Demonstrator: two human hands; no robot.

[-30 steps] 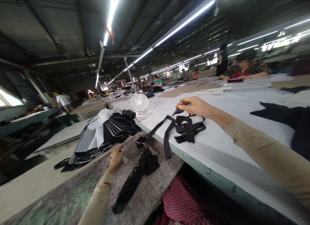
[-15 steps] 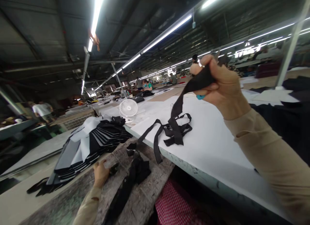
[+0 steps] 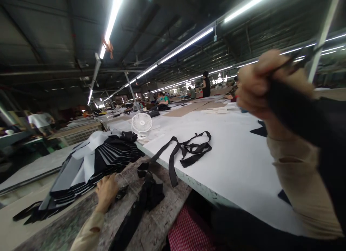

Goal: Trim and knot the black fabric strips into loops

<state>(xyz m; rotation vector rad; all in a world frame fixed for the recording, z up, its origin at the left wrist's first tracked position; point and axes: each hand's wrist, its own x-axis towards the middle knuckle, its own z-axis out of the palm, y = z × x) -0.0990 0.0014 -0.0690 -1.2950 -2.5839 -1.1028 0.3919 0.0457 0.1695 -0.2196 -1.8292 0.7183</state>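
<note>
Black strip (image 3: 293,108) hanging from raised right hand (image 3: 274,85), clear of the strips on the table

Right hand is holding the black strip in closed fingers, close to the camera and blurred; a thin dark item is also showing at the fingers, too smeared to name. Half a second ago the strip was trailing down to the heap on the white table (image 3: 235,153); now it is running down past the forearm, and the heap is lying apart from it, looking sparser. The hand is appearing farther right than before.

Left hand (image 3: 107,189) is keeping low, fingers bent, over the mottled lower table (image 3: 59,233), beside the stack of cut pieces (image 3: 104,153). Cannot tell if it is gripping anything; a small dark scrap (image 3: 121,192) is lying just beside it.

Counting: one strip is showing in the right hand. One loose heap of black strips (image 3: 197,150) is lying near the white table's edge; two lengths are crossing that edge, one slanting toward the lower table, one dangling. Loops are overlapping, so the number of strips is staying uncertain. One black bundle (image 3: 151,195) is resting on the lower table. One fan-shaped stack is sitting left of one white fan (image 3: 142,123). At least three other people are showing farther back.
</note>
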